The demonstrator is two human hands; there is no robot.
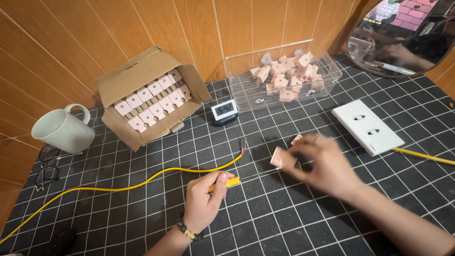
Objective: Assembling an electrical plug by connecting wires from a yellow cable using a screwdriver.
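Your left hand (203,201), wrist beaded with a bracelet (188,232), is clenched around a yellow-handled tool (226,183) near the table's front edge, its tip laid out toward the right. Your right hand (323,163), blurred, pinches a pale pink plug part (282,158) between thumb and fingers just above the tabletop, right of centre; a second pink piece (296,139) lies just behind it. Yellow cable (142,182): runs from the front left corner across the black grid-patterned table (284,223) to a stripped end (243,144) near the middle, just apart from the plug part. Clear plastic bin (246,92): back edge, right of centre, holding loose pink plugs (286,76). Cardboard box (128,80): back edge, left of centre, open, with pink plugs in rows (151,102). Small digital clock (224,110): between box and bin. White double socket plate (368,127): right side, a second yellow cable (426,156) leading off it. Pale green mug (59,130) and eyeglasses (46,166): left edge. Oval mirror (403,35): back right corner.
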